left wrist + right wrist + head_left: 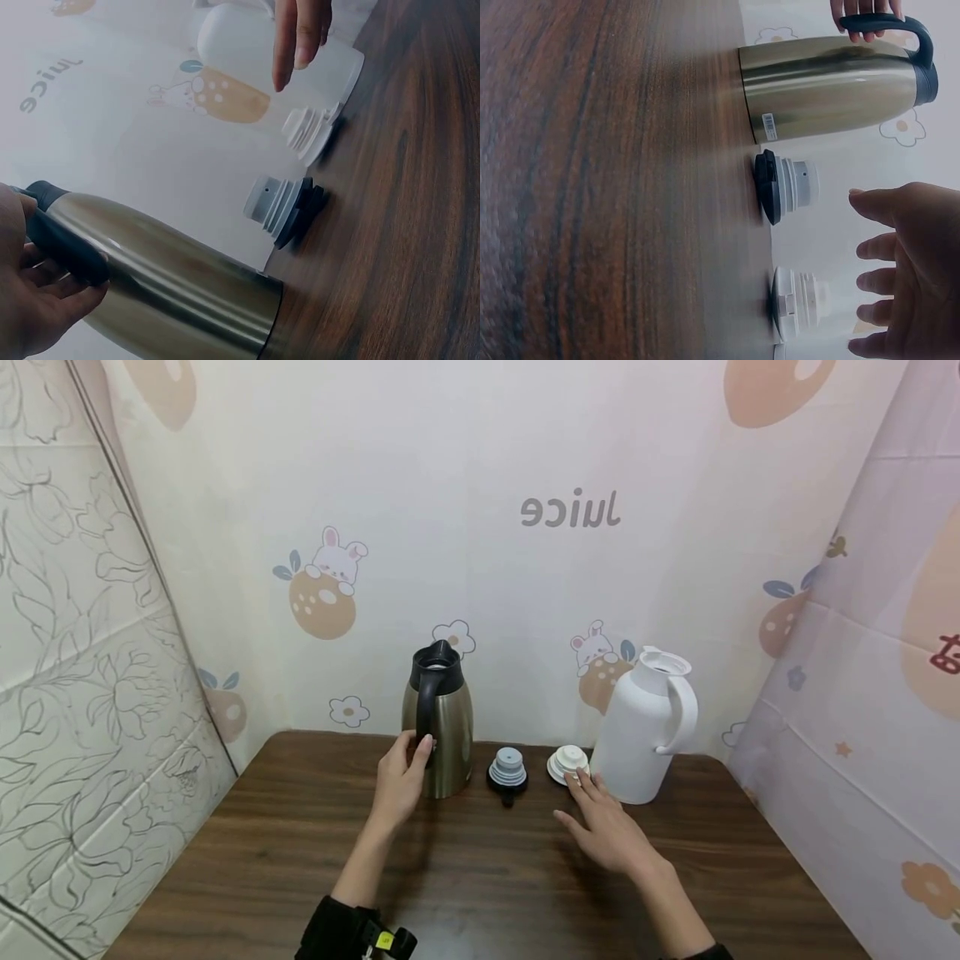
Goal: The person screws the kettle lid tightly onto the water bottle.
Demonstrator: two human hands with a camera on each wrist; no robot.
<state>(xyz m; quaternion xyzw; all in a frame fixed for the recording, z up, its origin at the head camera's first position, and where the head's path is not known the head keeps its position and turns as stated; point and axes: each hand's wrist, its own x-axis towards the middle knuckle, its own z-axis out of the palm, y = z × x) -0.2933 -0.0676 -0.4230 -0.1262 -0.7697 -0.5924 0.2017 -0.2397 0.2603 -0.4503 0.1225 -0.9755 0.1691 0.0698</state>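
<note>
A gold steel thermos jug (452, 739) with a black collar and handle stands upright near the table's back edge, its top uncovered. My left hand (401, 774) grips its black handle (64, 244), fingers curled round it. Right of the jug, a black-and-grey stopper (508, 770) lies upside down on the table. Beside that is a white stopper (568, 762), also upside down. My right hand (606, 828) is held above the table, fingers spread and holding nothing, its fingertips overlapping the white stopper's edge in the head view. A white thermos jug (633, 735), uncovered too, stands just beyond it.
The brown wooden table (480, 877) ends against a printed cloth backdrop (480, 568) right behind the jugs. Patterned cloth (97, 635) hangs along the left side, and more printed cloth (847, 693) along the right.
</note>
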